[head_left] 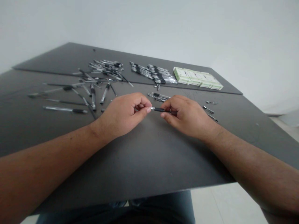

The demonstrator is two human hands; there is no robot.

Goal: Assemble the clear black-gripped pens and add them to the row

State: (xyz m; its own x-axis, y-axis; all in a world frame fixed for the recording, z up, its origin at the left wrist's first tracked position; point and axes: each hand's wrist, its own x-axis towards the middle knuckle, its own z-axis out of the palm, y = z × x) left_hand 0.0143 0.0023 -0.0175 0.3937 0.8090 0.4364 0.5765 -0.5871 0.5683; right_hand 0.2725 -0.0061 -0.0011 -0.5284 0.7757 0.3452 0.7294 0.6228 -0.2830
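Between my two hands, just above the dark table (149, 155), is a slim black pen (158, 109) lying level. My left hand (128, 113) pinches its silvery left end with thumb and forefinger. The right part of the pen is held by the fingers of my right hand (187, 115), which hide some of it. Just behind the hands lie a few clear pens with black grips (160, 95). To the right of my right hand are small clear-and-black pen parts (209, 109).
A loose heap of pens (105, 70) and scattered pen pieces (63, 109) cover the left side. Neat rows of pens (161, 74) lie at the back, beside several white-and-green boxes (196, 77). A seam crosses the table; its front edge is near my lap.
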